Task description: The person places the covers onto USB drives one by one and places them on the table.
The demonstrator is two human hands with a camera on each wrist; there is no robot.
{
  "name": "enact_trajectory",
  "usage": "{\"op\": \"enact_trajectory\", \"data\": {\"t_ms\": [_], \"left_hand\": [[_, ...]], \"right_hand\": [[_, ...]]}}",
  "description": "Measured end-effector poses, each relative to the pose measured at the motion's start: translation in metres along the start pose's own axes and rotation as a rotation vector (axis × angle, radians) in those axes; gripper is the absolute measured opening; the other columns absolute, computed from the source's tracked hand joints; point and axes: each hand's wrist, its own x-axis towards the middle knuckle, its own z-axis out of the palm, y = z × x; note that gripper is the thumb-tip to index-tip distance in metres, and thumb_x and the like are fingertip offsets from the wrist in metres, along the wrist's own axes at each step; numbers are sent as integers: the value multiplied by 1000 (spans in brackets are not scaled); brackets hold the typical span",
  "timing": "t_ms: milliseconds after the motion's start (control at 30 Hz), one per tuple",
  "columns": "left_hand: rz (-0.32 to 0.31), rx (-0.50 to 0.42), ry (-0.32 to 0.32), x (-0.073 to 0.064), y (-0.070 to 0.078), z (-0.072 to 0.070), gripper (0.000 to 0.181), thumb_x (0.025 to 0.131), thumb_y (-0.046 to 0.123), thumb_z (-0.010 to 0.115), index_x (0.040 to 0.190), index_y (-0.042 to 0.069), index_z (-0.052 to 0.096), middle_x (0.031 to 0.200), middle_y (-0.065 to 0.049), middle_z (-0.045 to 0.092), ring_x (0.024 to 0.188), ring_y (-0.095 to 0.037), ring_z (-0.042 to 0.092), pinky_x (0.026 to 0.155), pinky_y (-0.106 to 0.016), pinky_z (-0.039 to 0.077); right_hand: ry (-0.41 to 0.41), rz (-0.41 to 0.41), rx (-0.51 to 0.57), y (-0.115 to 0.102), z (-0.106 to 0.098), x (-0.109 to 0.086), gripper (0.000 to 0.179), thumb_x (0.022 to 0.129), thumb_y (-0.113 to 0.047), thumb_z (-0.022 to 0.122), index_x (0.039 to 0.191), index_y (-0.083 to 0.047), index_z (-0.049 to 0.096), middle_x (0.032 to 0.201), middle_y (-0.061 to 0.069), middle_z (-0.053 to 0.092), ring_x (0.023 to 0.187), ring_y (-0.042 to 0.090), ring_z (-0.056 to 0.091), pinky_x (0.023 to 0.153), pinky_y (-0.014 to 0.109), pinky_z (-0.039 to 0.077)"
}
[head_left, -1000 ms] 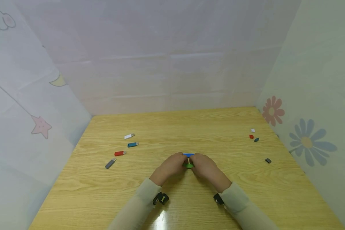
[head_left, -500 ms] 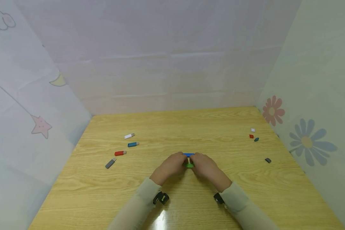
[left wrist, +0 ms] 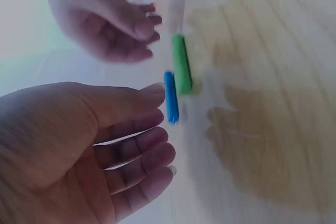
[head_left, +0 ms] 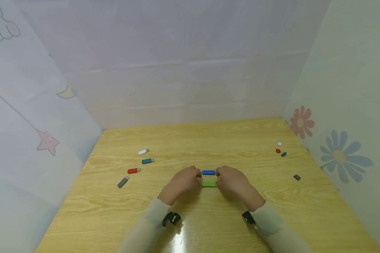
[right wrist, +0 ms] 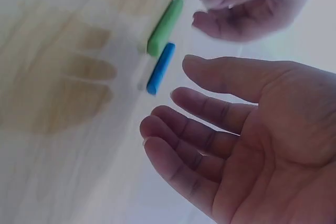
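A slim blue stick (head_left: 208, 172) and a longer-looking green stick (head_left: 209, 184) lie parallel on the table, the green one nearer the person. At their left ends is my left hand (head_left: 186, 179), its fingers loosely bent and holding nothing. My right hand (head_left: 233, 181) mirrors it at the right ends, equally relaxed. In the left wrist view, the left thumb tip overlaps the blue stick (left wrist: 171, 98), with the green stick (left wrist: 182, 64) beyond. The right wrist view shows a gap between the right fingertips and the blue stick (right wrist: 160, 69).
On the left of the wooden table (head_left: 177, 140) lie a white USB stick (head_left: 143, 151), a teal one (head_left: 147, 161), a red one (head_left: 133, 170) and a grey one (head_left: 123, 182). Small caps, white (head_left: 279, 144), red (head_left: 278, 150), teal (head_left: 283, 154) and dark grey (head_left: 297, 177), lie far right.
Both hands have let go of the blue and green sticks and moved apart sideways, uncovering them. Half a second ago the fingers still covered their ends. The view has shifted slightly.
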Motion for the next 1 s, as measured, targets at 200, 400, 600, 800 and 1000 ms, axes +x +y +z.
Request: {"op": "enact_trajectory", "data": {"t_ms": [200,400,600,800,1000], "left_hand": [[-49,-5,48,-14,-23,-12,24,100,24,67,119,10,70,116,-6,66,108,-24,63,90,-39,56],[-119,-29,109,-33,-46,-25,26,97,24,71,117,8,70,114,-8,66,108,-28,60,88,-43,55],[-175,-34,145,-50,-69,-33,28,96,24,73,117,7,70,117,-10,66,112,-32,60,91,-46,54],[-237,-26,153,-65,-88,-38,29,95,23,74,118,6,68,118,-11,64,115,-33,59,94,-48,52],[-297,-33,151,-82,-101,-42,31,95,23,73,119,4,68,124,-15,63,123,-38,53,95,-51,51]], "right_hand": [[29,8,26,14,-11,-6,35,96,-19,69,127,-2,64,124,18,65,106,35,66,86,50,56],[60,29,33,32,-19,-13,44,96,-20,69,133,0,59,133,23,60,114,42,62,92,55,53],[89,36,35,50,-23,-18,47,96,-20,70,135,2,57,135,26,57,118,45,59,94,58,51],[76,58,55,65,-29,-25,50,97,-20,67,138,4,53,140,30,52,122,50,55,94,61,49],[51,86,68,77,-31,-31,53,98,-22,66,141,5,50,144,32,47,125,52,51,95,64,47]]}}
